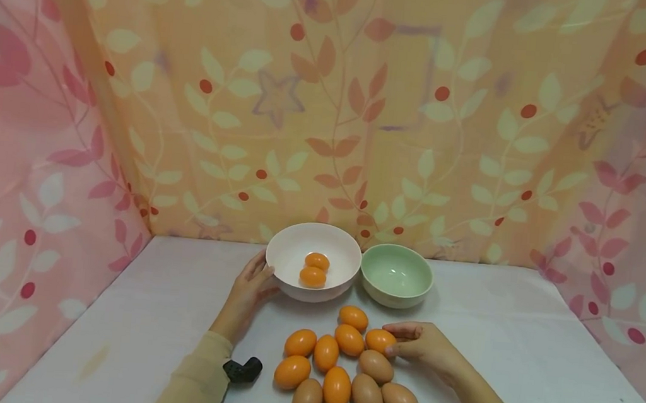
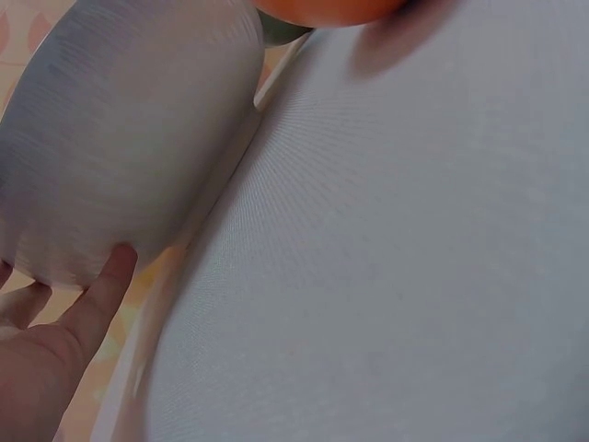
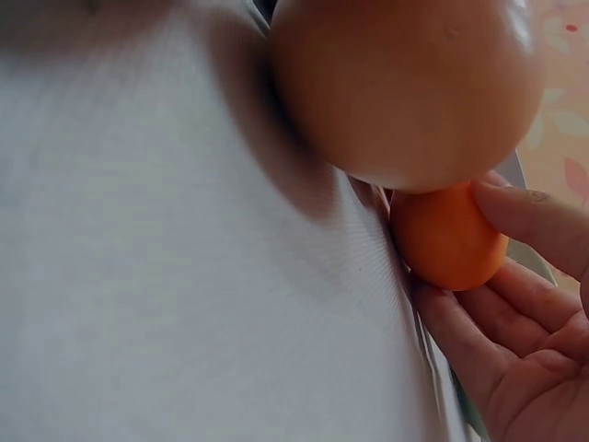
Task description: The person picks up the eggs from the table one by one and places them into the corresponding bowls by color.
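Observation:
My left hand [image 1: 252,282] rests against the left side of a white bowl [image 1: 291,240], its thumb and fingers spread on the outer wall [image 2: 138,138]. Two orange eggs [image 1: 314,270] lie inside that bowl. On the table, my right hand [image 1: 428,349] holds another orange egg [image 1: 380,341] between thumb and fingers; the right wrist view shows the thumb on top of this egg [image 3: 451,239] and the fingers under it. A large brown egg [image 3: 405,83] close to that camera covers part of it. More orange eggs [image 1: 337,387] lie loosely grouped in front of the bowl.
A pale green bowl [image 1: 397,277] stands just right of the white one. Several brown eggs [image 1: 367,396] lie at the near side of the group, some cut off by the frame edge. A patterned curtain [image 1: 336,101] closes off the back of the white-covered table [image 1: 130,332].

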{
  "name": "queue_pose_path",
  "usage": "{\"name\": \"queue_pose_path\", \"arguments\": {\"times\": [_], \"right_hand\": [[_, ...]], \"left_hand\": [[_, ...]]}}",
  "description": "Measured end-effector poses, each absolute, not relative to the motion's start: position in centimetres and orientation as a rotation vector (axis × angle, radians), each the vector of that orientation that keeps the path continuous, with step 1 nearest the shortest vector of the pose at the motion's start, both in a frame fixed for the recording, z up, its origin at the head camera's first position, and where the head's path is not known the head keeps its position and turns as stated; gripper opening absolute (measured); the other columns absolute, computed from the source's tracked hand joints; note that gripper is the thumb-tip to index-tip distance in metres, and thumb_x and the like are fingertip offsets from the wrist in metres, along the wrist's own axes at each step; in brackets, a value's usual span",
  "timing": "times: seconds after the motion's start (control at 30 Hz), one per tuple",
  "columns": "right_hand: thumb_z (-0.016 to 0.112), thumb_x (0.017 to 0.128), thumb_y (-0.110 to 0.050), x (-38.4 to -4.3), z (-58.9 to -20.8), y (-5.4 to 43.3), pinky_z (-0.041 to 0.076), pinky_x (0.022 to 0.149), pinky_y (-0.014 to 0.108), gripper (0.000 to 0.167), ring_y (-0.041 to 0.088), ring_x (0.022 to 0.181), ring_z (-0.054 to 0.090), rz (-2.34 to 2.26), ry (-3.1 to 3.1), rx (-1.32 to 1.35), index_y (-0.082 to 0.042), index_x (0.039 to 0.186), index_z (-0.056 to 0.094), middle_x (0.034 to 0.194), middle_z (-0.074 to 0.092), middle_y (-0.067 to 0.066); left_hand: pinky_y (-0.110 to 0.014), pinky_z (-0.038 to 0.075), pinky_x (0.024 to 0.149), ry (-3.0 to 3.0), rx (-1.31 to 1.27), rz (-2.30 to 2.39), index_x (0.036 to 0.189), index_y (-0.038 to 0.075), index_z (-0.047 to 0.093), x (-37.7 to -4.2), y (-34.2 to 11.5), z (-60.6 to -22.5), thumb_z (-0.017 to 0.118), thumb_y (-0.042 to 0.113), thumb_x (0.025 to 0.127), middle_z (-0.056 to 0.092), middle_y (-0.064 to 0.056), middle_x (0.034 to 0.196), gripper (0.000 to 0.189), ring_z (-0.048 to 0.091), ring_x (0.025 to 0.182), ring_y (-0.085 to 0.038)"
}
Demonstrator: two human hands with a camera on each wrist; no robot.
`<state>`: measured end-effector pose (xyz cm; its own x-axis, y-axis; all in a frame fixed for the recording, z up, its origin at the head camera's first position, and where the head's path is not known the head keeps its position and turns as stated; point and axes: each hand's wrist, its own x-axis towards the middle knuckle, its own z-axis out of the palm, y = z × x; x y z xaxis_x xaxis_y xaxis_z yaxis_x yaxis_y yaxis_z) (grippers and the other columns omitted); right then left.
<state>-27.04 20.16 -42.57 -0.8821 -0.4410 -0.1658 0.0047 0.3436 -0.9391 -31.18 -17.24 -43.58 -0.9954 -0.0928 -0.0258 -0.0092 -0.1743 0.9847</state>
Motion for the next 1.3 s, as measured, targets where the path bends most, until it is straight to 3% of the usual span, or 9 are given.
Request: {"name": "queue_pose_path", "arguments": {"times": [0.5,0.9,1.3], "right_hand": [[0.079,0.083,-0.023,-27.8,-42.1,19.8,0.053,0.085,0.019,0.052,0.007,0.106,0.065,-1.524,2.316,-0.375,0.000,0.127,0.066,0.122,0.071,0.013],[0.076,0.085,-0.022,-27.6,-41.9,19.8,0.055,0.082,0.022,0.052,0.006,0.097,0.066,-1.577,2.261,-0.317,0.001,0.130,0.064,0.117,0.074,0.008],[0.074,0.088,-0.023,-26.8,-41.5,20.7,0.057,0.089,0.025,0.051,0.005,0.101,0.068,-1.603,2.229,-0.291,0.001,0.131,0.063,0.120,0.073,0.006]], "left_hand": [[-0.045,0.051,0.103,-1.973,0.095,-2.350,0.158,0.020,0.027,-31.2,-17.9,-43.5,0.053,0.022,0.102,0.023,-0.003,0.166,0.061,0.037,0.145,-0.026],[-0.047,0.049,0.107,-2.008,0.116,-2.332,0.157,0.021,0.028,-30.8,-18.1,-43.3,0.053,0.024,0.103,0.024,-0.002,0.166,0.060,0.039,0.145,-0.027],[-0.050,0.050,0.106,-2.019,0.075,-2.332,0.156,0.022,0.031,-31.2,-17.5,-43.6,0.053,0.024,0.103,0.027,-0.004,0.165,0.058,0.039,0.145,-0.030]]}}
